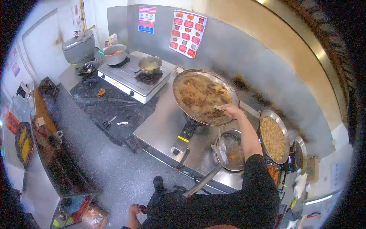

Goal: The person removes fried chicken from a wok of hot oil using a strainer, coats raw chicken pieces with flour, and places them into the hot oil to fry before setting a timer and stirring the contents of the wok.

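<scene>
My right hand (231,111) is closed on the handle of a metal utensil (218,108), which reaches into a large wok (233,94) of bubbling brown liquid with food in it. The wok sits on a burner on the steel counter (152,126). Below my right arm is a round pan (234,168) with a clear plastic bag (222,150) over its edge. Low in the view, beside my dark clothing, my left hand (136,209) has its fingers curled around something dark that I cannot make out.
A two-burner stove (114,78) at the left holds a grey pot (114,60) and a small saucepan (150,69). At the right are a wide pan of food (273,139) and a tray (273,171). A long handle (204,181) juts over the counter edge. Scissors (110,122) lie at the left.
</scene>
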Available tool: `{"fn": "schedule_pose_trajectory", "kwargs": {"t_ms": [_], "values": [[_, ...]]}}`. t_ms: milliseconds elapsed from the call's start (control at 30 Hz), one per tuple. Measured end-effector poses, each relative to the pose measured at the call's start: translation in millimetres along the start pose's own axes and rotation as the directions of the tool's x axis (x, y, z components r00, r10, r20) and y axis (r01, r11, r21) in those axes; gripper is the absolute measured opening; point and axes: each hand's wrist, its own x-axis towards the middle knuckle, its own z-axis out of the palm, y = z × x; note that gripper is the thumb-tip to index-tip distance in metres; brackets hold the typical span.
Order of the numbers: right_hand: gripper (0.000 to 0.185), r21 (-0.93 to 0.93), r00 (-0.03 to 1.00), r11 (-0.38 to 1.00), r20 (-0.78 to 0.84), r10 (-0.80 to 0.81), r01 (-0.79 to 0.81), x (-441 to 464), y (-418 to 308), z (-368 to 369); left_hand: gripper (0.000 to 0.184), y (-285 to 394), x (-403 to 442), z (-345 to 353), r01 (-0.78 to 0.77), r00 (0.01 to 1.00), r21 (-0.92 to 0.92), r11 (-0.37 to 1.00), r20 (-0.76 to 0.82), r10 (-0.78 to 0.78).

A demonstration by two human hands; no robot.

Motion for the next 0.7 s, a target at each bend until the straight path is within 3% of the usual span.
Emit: {"fn": "schedule_pose_trajectory", "kwargs": {"t_ms": [133, 200, 267, 367, 500, 600, 700], "values": [[0.032, 0.098, 1.000, 0.995, -0.001, 0.004, -0.004, -13, -8, 11, 0.021, 15, 2, -11, -0.124, 0.982, 0.385, 0.915, -0.085, 0.169], [0.032, 0.139, 1.000, 0.990, 0.000, -0.024, 0.024, -8, -1, 10, 0.022, 19, 4, -9, -0.056, 0.980, 0.104, 0.993, -0.183, 0.075], [0.031, 0.074, 0.996, 0.995, -0.070, -0.062, 0.067, -8, 7, 5, 0.023, 25, 11, -7, -0.004, 0.967, -0.190, 0.982, -0.250, -0.044], [0.026, -0.080, 0.967, 0.985, -0.196, -0.166, 0.152, -11, 5, 6, 0.024, 18, 26, -7, 0.082, 0.958, -0.307, 0.948, -0.238, -0.160], [0.022, -0.362, 0.887, 0.879, -0.223, -0.404, 0.309, -15, 3, -8, 0.026, -7, 36, -1, 0.122, 0.972, -0.176, 0.977, -0.178, -0.154], [0.025, -0.670, 0.697, 0.619, -0.208, -0.686, 0.409, -13, 4, -13, 0.029, -34, 41, 8, 0.067, 0.993, 0.019, 0.998, -0.101, -0.065], [0.027, -0.796, 0.623, 0.556, -0.313, -0.717, 0.240, -22, -2, -3, 0.032, -62, 45, 14, -0.091, 0.996, 0.225, 0.970, 0.026, 0.087]]}}
